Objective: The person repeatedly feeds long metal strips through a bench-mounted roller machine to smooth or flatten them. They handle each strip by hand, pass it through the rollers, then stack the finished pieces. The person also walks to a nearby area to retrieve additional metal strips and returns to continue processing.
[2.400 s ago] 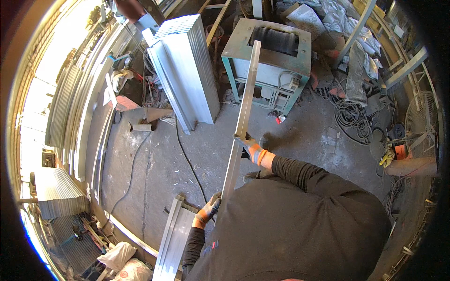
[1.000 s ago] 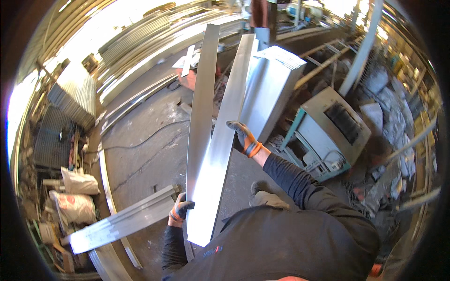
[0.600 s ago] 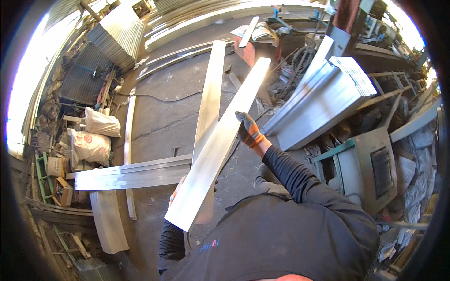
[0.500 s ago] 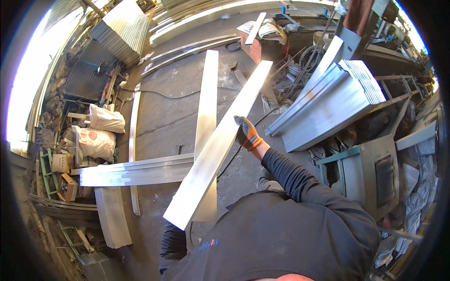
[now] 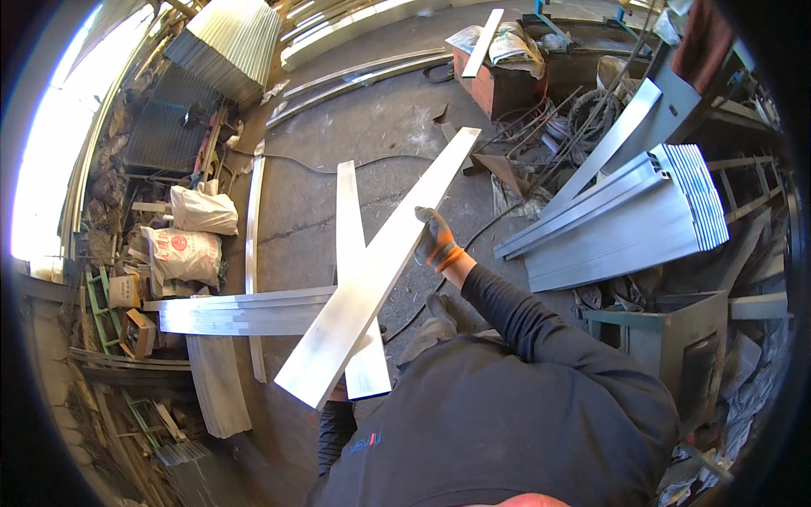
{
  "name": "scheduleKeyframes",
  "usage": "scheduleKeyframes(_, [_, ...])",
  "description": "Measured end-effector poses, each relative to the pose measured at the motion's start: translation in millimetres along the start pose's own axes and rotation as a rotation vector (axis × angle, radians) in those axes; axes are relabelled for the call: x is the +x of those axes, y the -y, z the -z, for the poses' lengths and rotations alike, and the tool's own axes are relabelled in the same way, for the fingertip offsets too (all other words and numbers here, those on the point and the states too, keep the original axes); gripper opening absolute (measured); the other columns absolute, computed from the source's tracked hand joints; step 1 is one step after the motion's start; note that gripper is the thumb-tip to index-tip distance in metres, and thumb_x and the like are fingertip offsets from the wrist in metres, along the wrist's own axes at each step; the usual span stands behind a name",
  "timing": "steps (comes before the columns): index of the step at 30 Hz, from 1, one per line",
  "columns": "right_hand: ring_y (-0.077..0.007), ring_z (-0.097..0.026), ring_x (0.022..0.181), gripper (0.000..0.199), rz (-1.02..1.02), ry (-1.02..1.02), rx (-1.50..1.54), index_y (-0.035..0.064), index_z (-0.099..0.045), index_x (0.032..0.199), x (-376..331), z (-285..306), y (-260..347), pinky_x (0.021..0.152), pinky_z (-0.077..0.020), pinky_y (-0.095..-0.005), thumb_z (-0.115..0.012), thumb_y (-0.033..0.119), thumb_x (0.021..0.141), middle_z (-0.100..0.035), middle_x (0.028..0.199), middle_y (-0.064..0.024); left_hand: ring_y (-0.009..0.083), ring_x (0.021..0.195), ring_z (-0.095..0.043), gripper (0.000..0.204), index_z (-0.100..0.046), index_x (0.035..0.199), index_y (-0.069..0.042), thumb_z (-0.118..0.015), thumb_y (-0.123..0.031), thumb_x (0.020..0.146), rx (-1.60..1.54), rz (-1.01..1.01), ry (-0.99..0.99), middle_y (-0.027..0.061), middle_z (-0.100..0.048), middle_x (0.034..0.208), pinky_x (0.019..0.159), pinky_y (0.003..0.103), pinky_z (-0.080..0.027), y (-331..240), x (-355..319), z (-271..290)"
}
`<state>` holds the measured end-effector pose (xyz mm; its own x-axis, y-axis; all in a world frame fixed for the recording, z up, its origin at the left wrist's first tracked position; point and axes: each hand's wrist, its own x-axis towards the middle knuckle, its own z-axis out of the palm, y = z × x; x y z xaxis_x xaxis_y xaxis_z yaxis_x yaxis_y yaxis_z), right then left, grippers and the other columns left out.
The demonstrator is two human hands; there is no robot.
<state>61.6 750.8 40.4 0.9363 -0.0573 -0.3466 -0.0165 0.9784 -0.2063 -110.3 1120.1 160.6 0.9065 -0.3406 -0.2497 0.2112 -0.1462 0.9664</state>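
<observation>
My right hand (image 5: 437, 241), in a dark grey glove with an orange cuff, grips the right edge of a long, flat silver metal profile (image 5: 372, 279). The profile slants from near my body on the left to the far right. Its near end covers most of my left hand (image 5: 340, 392), whose fingers are hidden. Beneath it, crossing it, lies a second silver profile (image 5: 348, 207), its near end close to my left forearm. To the left, a stack of similar profiles (image 5: 245, 314) reaches behind the slanted one.
More stacked silver profiles (image 5: 617, 215) stand at the right, beside a grey metal cabinet (image 5: 676, 346). White sacks (image 5: 184, 255) sit at the left near a narrow metal bar (image 5: 256, 253) on the floor. A dark cable (image 5: 410, 325) crosses the floor. A red box (image 5: 503, 84) stands at the back.
The view has shifted a little. The lower profile's far end has swung left and come nearer. The upper profile stays in my right hand, its far end slightly nearer.
</observation>
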Motion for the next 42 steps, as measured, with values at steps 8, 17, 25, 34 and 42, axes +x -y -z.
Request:
scheduleKeyframes(8, [-0.0318, -0.068, 0.116, 0.031, -0.089, -0.116, -0.178, 0.0117, -0.069, 0.129, 146.5, -36.4, 31.3, 0.106, -0.0563, -0.0527, -0.073, 0.02, 0.099, -0.07, 0.122, -0.0103, 0.0259, 0.117, -0.076, 0.041, -0.072, 0.133, 0.002, -0.073, -0.027, 0.103, -0.259, 0.091, -0.074, 0.0155, -0.078, 0.127, 0.102, 0.04, -0.062, 36.7, 144.7, 48.0])
scheduleKeyframes(17, [-0.0291, -0.079, 0.105, 0.04, -0.052, 0.202, -0.29, -0.0072, -0.072, 0.124, 414.7, -201.8, 129.2, 0.097, -0.0647, -0.0451, -0.074, 0.028, 0.105, -0.079, 0.111, -0.0148, 0.0254, 0.118, -0.076, 0.047, -0.07, 0.14, 0.001, -0.071, -0.031, 0.106, -0.622, 0.185, -0.034, 0.0148, -0.079, 0.126, 0.104, 0.041, -0.063, 41.2, 446.9, 145.8])
scheduleKeyframes(25, [-0.0276, -0.078, 0.107, 0.06, 0.057, 0.124, -0.885, -0.0035, -0.062, 0.149, 476.8, -228.9, 243.9, 0.096, -0.0656, -0.0412, -0.071, 0.004, 0.09, -0.077, 0.126, -0.0161, 0.032, 0.106, -0.079, 0.03, -0.074, 0.128, 0.006, -0.071, -0.009, 0.102, -0.803, 0.266, 0.091, 0.016, -0.081, 0.116, 0.098, 0.046, -0.065, 0.6, 676.7, 138.8])
scheduleKeyframes(34, [-0.0226, -0.07, 0.132, 0.08, 0.141, 0.085, -1.139, -0.0024, -0.054, 0.163, 334.1, -200.2, 286.5, 0.107, -0.0588, -0.0331, -0.062, -0.001, 0.084, -0.069, 0.152, -0.0147, 0.0227, 0.092, -0.077, 0.036, -0.07, 0.131, 0.002, -0.079, -0.011, 0.099, -0.744, 0.031, 0.094, 0.0109, -0.077, 0.11, 0.082, 0.038, -0.065, -161.3, 854.7, 50.4])
scheduleKeyframes(42, [-0.0258, -0.064, 0.142, 0.093, 0.053, -0.083, -0.974, -0.0076, -0.052, 0.164, 309.5, -202.9, 294.7, 0.103, -0.0579, -0.033, -0.061, -0.016, 0.071, -0.063, 0.161, -0.0164, 0.0171, 0.107, -0.074, 0.052, -0.065, 0.141, -0.001, -0.089, -0.018, 0.098, -0.548, -0.195, 0.28, 0.0071, -0.076, 0.124, 0.093, 0.035, -0.063, -248.7, 957.9, 24.6])
